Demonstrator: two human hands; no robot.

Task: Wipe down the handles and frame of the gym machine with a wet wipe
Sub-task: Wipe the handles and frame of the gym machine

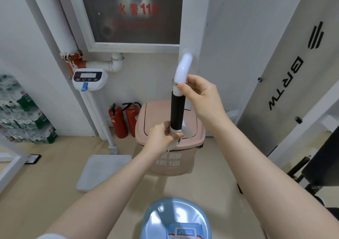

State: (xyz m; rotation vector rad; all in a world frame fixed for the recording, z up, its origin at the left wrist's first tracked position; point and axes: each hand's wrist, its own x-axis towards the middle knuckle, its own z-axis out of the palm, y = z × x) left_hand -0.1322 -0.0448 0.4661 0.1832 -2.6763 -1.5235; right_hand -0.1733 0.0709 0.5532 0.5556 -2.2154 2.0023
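Note:
A machine handle (177,110) hangs upright in front of me: a black grip with a curved white tube (183,68) above it and a white end below. My right hand (200,96) grips the white collar at the top of the black grip. At the handle's lower end, my left hand (161,135) holds a white wet wipe (187,129) wrapped around it. The wipe's loose corners stick out right and below my fingers. A pack of wet wipes (185,232) lies on a blue round stool (161,216) at the bottom of the view.
A pink lidded bin (170,161) stands just behind the handle. Two red fire extinguishers (124,119) sit by the wall, beside a white weighing scale column (89,78) with its floor platform (102,172). The grey machine panel (286,73) rises at right; a black bench (315,165) sits below it.

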